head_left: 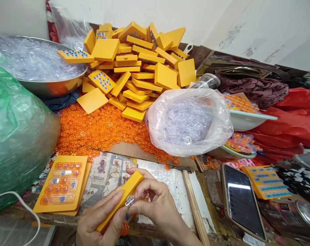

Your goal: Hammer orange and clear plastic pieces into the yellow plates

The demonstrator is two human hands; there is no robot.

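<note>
My left hand (100, 222) grips a yellow plastic panel (125, 193) tilted on edge near the table's front. My right hand (157, 201) pinches a small clear plastic piece (129, 200) against the panel's underside. To the left, a yellow panel filled with orange buttons and clear caps (62, 186) lies flat on top of another. Loose orange rings (98, 131) cover the table beyond it. Behind them rises a heap of yellow panels (136, 61).
A bag of clear plastic pieces (188, 123) sits at centre right. At the left are a green bag (13, 136) and a metal bowl (49, 87) of clear pieces. A phone (243, 201), a panel with blue buttons (267, 182) and red cloth (293, 126) lie right.
</note>
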